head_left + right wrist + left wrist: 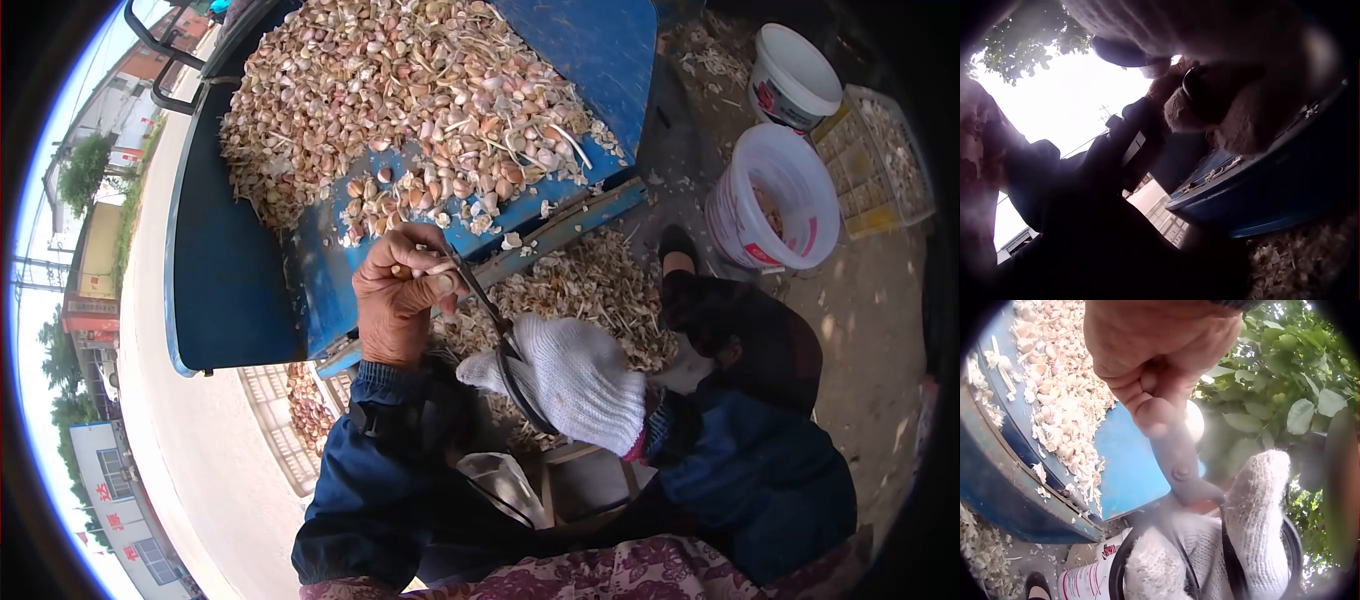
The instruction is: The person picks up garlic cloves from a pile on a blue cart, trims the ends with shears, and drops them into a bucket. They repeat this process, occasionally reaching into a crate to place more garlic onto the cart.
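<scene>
My bare left hand (400, 295) is at the front edge of the blue metal trough (240, 310), pinching a small pale garlic clove (1195, 420) between thumb and fingers. A knitted white glove covers my right hand (585, 380), which grips black-handled scissors (492, 312) by the loops. The scissor blades (1172, 450) reach up to the left fingertips, right at the clove, and partly hide it. Beyond the left hand, a big heap of garlic cloves (400, 90) fills the trough, with some loose cloves (430, 195) near its lip. The right wrist view is dark; the gloved fingers (1241, 125) show there.
Dry garlic skins and stalks (590, 290) pile up below the trough's edge. On the right stand a white bucket (720, 215), another bucket (775, 95) and a crate (850, 190). A pale plastic crate (265, 400) holding cloves sits at lower left.
</scene>
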Available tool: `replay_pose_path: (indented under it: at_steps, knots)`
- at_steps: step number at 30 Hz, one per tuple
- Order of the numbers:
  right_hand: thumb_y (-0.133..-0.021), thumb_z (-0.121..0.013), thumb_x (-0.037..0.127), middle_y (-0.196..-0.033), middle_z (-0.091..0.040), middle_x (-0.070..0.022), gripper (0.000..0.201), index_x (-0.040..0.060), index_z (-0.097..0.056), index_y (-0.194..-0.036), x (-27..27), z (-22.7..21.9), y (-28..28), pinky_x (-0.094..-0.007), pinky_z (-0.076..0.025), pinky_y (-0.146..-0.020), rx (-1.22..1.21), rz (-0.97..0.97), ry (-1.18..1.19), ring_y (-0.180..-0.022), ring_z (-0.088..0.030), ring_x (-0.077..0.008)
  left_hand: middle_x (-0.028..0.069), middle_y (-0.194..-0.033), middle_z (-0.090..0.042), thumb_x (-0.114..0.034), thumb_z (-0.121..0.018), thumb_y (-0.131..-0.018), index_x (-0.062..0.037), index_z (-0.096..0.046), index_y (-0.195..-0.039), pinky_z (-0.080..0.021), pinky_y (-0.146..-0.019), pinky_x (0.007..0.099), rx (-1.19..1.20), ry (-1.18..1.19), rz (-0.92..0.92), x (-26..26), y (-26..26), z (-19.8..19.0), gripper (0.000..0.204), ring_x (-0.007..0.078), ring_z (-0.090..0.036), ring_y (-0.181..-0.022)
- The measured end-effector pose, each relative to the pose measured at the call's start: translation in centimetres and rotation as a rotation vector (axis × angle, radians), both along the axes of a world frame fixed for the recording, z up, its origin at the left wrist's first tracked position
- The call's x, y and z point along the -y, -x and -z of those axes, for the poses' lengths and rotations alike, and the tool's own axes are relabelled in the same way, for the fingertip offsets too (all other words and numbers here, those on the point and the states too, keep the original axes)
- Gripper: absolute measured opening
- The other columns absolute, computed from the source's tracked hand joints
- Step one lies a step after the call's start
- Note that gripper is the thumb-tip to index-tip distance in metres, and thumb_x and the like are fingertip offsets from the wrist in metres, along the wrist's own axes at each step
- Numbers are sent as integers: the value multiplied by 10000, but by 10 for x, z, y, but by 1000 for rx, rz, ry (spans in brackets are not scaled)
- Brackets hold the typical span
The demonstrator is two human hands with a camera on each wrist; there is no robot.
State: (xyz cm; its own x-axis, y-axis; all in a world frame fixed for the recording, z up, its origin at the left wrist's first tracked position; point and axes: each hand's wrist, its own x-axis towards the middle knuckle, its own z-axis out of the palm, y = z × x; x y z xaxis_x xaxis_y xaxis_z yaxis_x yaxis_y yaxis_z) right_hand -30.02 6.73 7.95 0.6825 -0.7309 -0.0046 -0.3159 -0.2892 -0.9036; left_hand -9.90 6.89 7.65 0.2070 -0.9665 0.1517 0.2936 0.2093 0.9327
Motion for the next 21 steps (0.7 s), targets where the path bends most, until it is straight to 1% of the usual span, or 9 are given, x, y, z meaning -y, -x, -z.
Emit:
replay_pose_path:
  at_steps: [2,5,7,9,13,15,16,19,21]
  knots:
    - [-860,-695,404,-544,-541,-118,446,-2,-579,-715,1,-3,0,-364,-410,-472,-89,-18,115,-483,-545,-229,133,-888,-582,74,-747,-718,-15,-592,-803,-504,-472,254,32,0,1,-1,-2,-2,198,196,-647,-640]
    - [-867,-690,414,-532,-530,-36,442,21,-575,-704,3,-10,-4,-309,-411,-450,20,-30,-60,-475,-528,-144,132,-873,-586,77,-744,-716,-22,-590,-794,-484,-447,253,23,3,11,0,-5,-1,199,206,-641,-626]
    - [-879,-672,436,-546,-514,17,434,46,-572,-718,4,-19,-2,-255,-409,-431,111,-42,-761,-464,-521,-108,126,-855,-585,84,-733,-724,-33,-587,-782,-448,-421,239,-155,53,89,0,-7,6,196,231,-634,-614]
    - [-895,-650,435,-559,-507,19,412,54,-571,-759,5,-22,-5,-218,-396,-404,156,-32,-892,-451,-512,-85,121,-864,-583,78,-722,-738,-39,-585,-790,-424,-407,236,-224,46,112,-2,-4,10,188,238,-625,-604]
    - [-875,-653,478,-481,-481,14,493,94,-537,-588,12,-23,-7,-267,-339,-343,381,102,-1483,-392,-488,-94,111,-904,-575,61,-690,-779,-52,-580,-834,-374,-380,239,-516,-39,238,-3,1,5,167,236,-596,-577]
    - [-863,-618,560,-492,-512,-57,551,73,-556,-612,11,-15,-9,-318,-389,-380,120,40,-874,-439,-555,-165,126,-948,-574,15,-681,-809,-54,-577,-863,-340,-365,236,-508,-33,230,-4,1,5,135,216,-570,-557]
    - [-848,-591,612,-517,-529,-137,599,45,-578,-656,11,-14,-9,-378,-428,-438,-18,40,-436,-513,-601,-276,139,-952,-575,-15,-679,-823,-52,-577,-866,-329,-359,231,-541,-53,223,-4,-1,4,116,206,-559,-543]
    - [-819,-622,613,-565,-550,-179,597,30,-593,-697,10,-28,-2,-417,-446,-497,-55,65,-68,-574,-604,-358,173,-970,-575,-106,-666,-863,-45,-590,-903,-305,-341,222,-531,-69,196,-4,-4,0,106,177,-515,-485]
    - [-780,-712,540,-561,-570,-148,532,37,-548,-717,5,-19,-3,-399,-464,-484,-12,109,64,-523,-604,-322,184,-972,-575,-128,-659,-876,-37,-600,-948,-302,-337,224,-557,-97,141,-6,-5,-2,130,164,-489,-450]
